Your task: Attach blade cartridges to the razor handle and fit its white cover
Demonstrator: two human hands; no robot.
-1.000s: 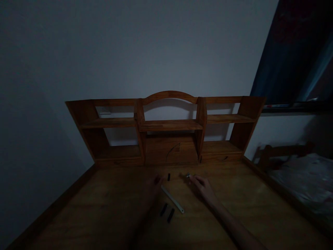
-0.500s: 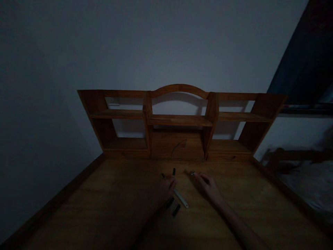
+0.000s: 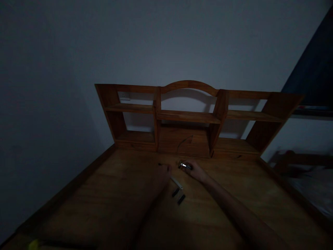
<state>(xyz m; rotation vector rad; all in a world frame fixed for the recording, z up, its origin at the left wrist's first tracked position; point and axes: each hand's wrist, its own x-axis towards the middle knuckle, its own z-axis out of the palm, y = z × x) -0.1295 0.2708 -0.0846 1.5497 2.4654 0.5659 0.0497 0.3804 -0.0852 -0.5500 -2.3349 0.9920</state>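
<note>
Head-worn view, facing forward and down, across a desk, seemingly mid-range, dim

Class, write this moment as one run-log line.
left hand: at pale strip, grip unclear; right hand: holding shiny metal piece; wooden desk: two black pieces

The shelf unit is of wood, with visible grain and a low sheen. In front of it, the desk top is smooth wood; the small object in the right hand shines like metal. Behind the shelf unit, the wall looks matt.
</note>
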